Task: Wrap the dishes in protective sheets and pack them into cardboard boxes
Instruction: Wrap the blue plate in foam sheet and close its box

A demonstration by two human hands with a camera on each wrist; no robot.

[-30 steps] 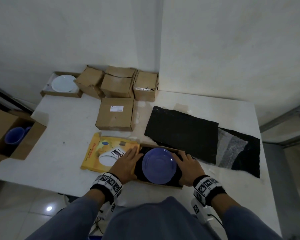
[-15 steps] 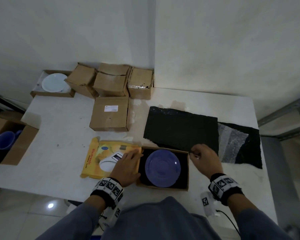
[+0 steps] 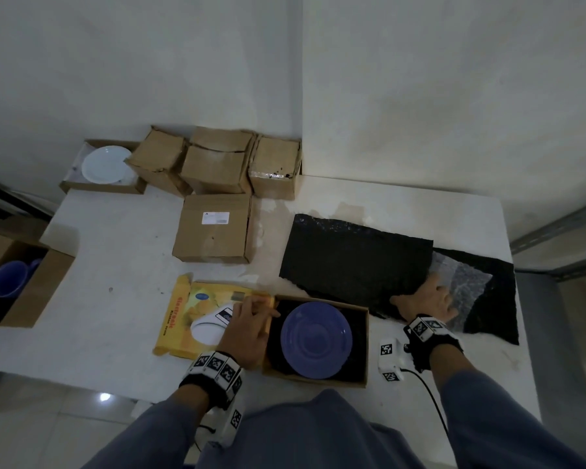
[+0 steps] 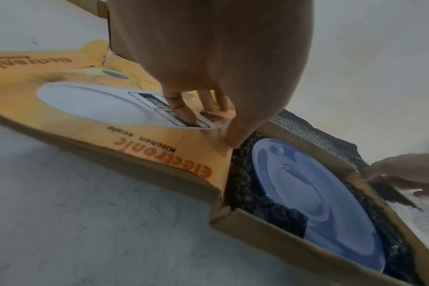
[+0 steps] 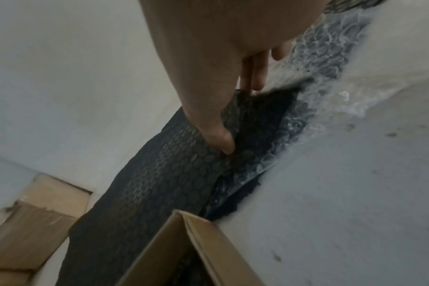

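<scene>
Counted on the white rectangular table [image 3: 115,265]: one round blue ceramic plate [image 3: 316,340], one round white plate [image 3: 106,164], four closed brown cardboard boxes, two black bubble-wrap sheets and one clear bubble-wrap sheet [image 3: 460,282].

The blue plate lies flat on black padding inside the open shallow cardboard box [image 3: 366,350] at the table's 6 o'clock edge. That box's yellow printed lid flap [image 3: 183,319], lettered "electronic kitchen scale", is folded out flat toward 9 o'clock. The left hand [image 3: 247,330] rests on this flap with straight fingers pressing it down, holding nothing, thumb at the box's rim.

The right hand [image 3: 427,299] is at 3 o'clock of the box, thumb and fingers pinching the near corner of the large black bubble-wrap sheet [image 3: 352,258], lifting it off the clear sheet. The second black sheet [image 3: 494,299] lies beneath, further toward 3 o'clock.

The labelled closed box [image 3: 214,236] sits at 12 o'clock of the flap; three more closed boxes [image 3: 217,164] crowd the far corner. The white plate lies in an open tray box [image 3: 102,187] at 10 o'clock. Off the table at 9 o'clock, an open carton [image 3: 31,292] holds a blue mug [image 3: 7,279].

White walls [image 3: 420,96] meet in a corner behind; the floor is pale tile [image 3: 31,434].
</scene>
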